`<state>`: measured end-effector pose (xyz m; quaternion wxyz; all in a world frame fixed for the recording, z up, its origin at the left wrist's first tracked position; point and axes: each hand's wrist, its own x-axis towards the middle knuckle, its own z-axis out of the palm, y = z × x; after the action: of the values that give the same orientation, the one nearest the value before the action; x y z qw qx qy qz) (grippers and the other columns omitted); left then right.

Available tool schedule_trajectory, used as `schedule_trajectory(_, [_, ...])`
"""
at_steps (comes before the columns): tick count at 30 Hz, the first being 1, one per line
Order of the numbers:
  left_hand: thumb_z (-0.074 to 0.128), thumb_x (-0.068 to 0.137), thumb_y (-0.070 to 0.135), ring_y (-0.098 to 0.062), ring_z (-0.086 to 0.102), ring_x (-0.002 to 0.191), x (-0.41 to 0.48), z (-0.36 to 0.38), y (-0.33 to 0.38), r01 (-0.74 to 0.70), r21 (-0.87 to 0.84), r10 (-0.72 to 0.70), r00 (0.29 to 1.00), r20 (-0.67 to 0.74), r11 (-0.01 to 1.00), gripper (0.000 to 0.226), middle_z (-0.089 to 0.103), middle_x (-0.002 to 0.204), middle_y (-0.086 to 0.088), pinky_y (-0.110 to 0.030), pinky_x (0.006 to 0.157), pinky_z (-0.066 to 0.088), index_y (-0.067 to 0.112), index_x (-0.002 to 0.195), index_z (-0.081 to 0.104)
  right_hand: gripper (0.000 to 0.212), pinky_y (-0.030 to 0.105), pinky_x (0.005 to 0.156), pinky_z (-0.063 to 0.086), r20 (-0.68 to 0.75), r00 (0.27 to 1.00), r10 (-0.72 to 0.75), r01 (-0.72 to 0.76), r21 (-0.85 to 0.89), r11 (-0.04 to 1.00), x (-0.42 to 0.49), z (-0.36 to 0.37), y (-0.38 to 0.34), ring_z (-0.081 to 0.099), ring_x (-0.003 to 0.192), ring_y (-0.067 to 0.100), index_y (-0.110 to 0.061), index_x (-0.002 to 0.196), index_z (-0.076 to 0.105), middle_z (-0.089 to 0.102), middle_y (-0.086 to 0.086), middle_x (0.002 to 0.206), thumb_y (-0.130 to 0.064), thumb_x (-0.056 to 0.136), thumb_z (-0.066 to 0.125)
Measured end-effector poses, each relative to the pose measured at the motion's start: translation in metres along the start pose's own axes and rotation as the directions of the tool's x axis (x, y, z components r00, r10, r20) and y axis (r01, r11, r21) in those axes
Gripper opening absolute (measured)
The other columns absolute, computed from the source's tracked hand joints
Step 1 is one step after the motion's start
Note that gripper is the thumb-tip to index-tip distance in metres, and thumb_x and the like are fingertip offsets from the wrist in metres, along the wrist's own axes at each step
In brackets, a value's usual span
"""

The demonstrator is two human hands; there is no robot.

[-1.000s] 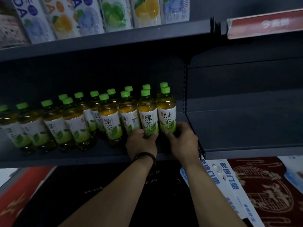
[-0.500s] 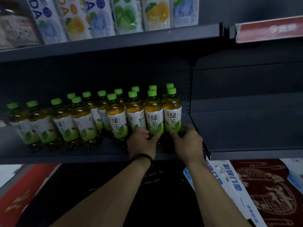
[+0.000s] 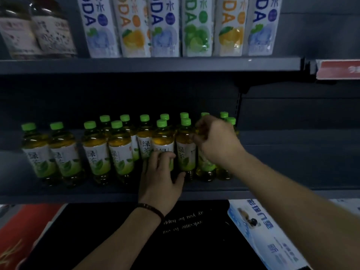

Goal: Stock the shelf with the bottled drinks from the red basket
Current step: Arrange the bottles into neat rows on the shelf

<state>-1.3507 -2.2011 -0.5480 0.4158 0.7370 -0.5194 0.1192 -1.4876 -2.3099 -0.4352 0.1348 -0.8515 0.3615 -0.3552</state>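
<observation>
Two rows of green tea bottles (image 3: 120, 151) with green caps stand on the dark middle shelf (image 3: 78, 195). My left hand (image 3: 159, 178), a bead bracelet on its wrist, wraps the lower part of a front-row bottle (image 3: 162, 139). My right hand (image 3: 216, 141) is raised, and its fingers curl around the shoulder of the neighbouring front bottle (image 3: 205, 166) near the row's right end, hiding its cap. The red basket is out of view.
Tall soda bottles (image 3: 196, 26) and dark bottles (image 3: 39, 30) fill the shelf above. A bare shelf bay (image 3: 302, 162) lies to the right, under a red label strip (image 3: 339, 69). Below are a black box (image 3: 185, 230), a blue-white carton (image 3: 263, 230) and a red pack (image 3: 23, 230).
My right hand has risen from a bottle's base to a bottle's shoulder. My left hand has shifted left onto the neighbouring bottle. The view has tilted up and to the left.
</observation>
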Motion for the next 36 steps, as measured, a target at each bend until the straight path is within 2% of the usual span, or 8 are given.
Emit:
schedule_trajectory(4, [0.077, 0.092, 0.034, -0.017, 0.056, 0.117, -0.003, -0.006, -0.007, 0.083, -0.212, -0.072, 0.996, 0.061, 0.974, 0.048, 0.049, 0.133, 0.006, -0.038, 0.096, 0.056, 0.031, 0.132, 0.051, 0.042, 0.026, 0.073, 0.044, 0.091, 0.996, -0.008, 0.029, -0.227, 0.973, 0.047, 0.005, -0.025, 0.068, 0.102, 0.027, -0.016, 0.128, 0.065, 0.069, 0.008, 0.115, -0.040, 0.094, 0.072])
schedule_trajectory(9, [0.068, 0.098, 0.036, -0.025, 0.041, 0.145, 0.007, 0.006, 0.011, 0.205, -0.184, -0.147, 0.946, 0.290, 0.961, 0.069, 0.035, 0.160, -0.001, -0.041, 0.119, 0.043, 0.025, 0.157, 0.035, 0.048, 0.024, 0.047, 0.028, 0.103, 0.994, 0.041, 0.014, -0.479, 0.878, 0.076, 0.018, -0.042, 0.052, 0.059, 0.016, -0.017, 0.070, 0.059, 0.052, -0.001, 0.066, -0.058, 0.093, 0.066])
schedule_trajectory(15, [0.066, 0.100, 0.029, -0.023, 0.037, 0.151, 0.001, 0.020, 0.015, 0.345, -0.278, -0.219, 0.891, 0.397, 0.897, 0.082, 0.033, 0.166, 0.000, -0.039, 0.120, 0.038, 0.028, 0.166, 0.018, 0.040, 0.022, 0.056, 0.044, 0.140, 0.982, 0.123, -0.034, -0.513, 0.858, 0.083, 0.019, -0.051, 0.057, 0.070, 0.016, -0.013, 0.108, 0.077, 0.069, 0.005, 0.095, -0.049, 0.092, 0.071])
schedule_trajectory(18, [0.067, 0.099, 0.027, -0.022, 0.038, 0.151, -0.001, 0.026, 0.015, 0.360, -0.315, -0.223, 0.891, 0.395, 0.878, 0.084, 0.036, 0.165, 0.001, -0.037, 0.119, 0.038, 0.029, 0.167, 0.018, 0.038, 0.029, 0.087, 0.057, 0.180, 0.974, 0.138, -0.034, -0.484, 0.874, 0.079, 0.009, -0.058, 0.067, 0.112, 0.024, -0.016, 0.126, 0.076, 0.072, 0.006, 0.126, -0.039, 0.096, 0.069])
schedule_trajectory(20, [0.068, 0.098, 0.026, -0.022, 0.039, 0.151, -0.004, 0.028, 0.016, 0.378, -0.359, -0.222, 0.886, 0.406, 0.853, 0.084, 0.036, 0.165, 0.002, -0.038, 0.119, 0.038, 0.032, 0.166, 0.020, 0.040, 0.028, 0.099, 0.054, 0.185, 0.975, 0.122, -0.013, -0.502, 0.865, 0.072, 0.003, -0.063, 0.065, 0.124, 0.025, -0.018, 0.133, 0.072, 0.069, 0.004, 0.135, -0.037, 0.099, 0.067])
schedule_trajectory(28, [0.076, 0.091, 0.032, -0.020, 0.028, 0.156, -0.009, 0.029, 0.009, 0.309, -0.399, -0.136, 0.903, 0.407, 0.863, 0.102, 0.022, 0.170, 0.005, -0.035, 0.121, 0.032, 0.031, 0.168, 0.009, 0.039, 0.032, 0.097, 0.057, 0.191, 0.979, 0.074, 0.051, -0.577, 0.815, 0.069, 0.007, -0.061, 0.067, 0.119, 0.027, -0.021, 0.133, 0.071, 0.071, 0.005, 0.130, -0.034, 0.097, 0.070])
schedule_trajectory(33, [0.075, 0.089, 0.038, -0.025, 0.023, 0.159, -0.012, 0.033, 0.013, 0.326, -0.351, -0.133, 0.870, 0.474, 0.878, 0.112, 0.008, 0.174, 0.011, -0.049, 0.125, 0.035, 0.039, 0.167, -0.005, 0.031, 0.037, 0.094, 0.060, 0.199, 0.979, 0.050, 0.086, -0.622, 0.778, 0.072, 0.009, -0.062, 0.070, 0.112, 0.028, -0.016, 0.125, 0.075, 0.073, 0.007, 0.122, -0.027, 0.098, 0.065])
schedule_trajectory(36, [0.073, 0.093, 0.035, -0.023, 0.030, 0.155, -0.011, 0.027, 0.013, 0.310, -0.305, -0.139, 0.870, 0.473, 0.900, 0.100, 0.018, 0.172, 0.006, -0.046, 0.124, 0.037, 0.035, 0.167, 0.006, 0.036, 0.035, 0.090, 0.060, 0.200, 0.978, 0.052, 0.078, -0.590, 0.804, 0.072, 0.012, -0.060, 0.068, 0.111, 0.030, -0.018, 0.130, 0.071, 0.071, 0.011, 0.124, -0.028, 0.096, 0.067])
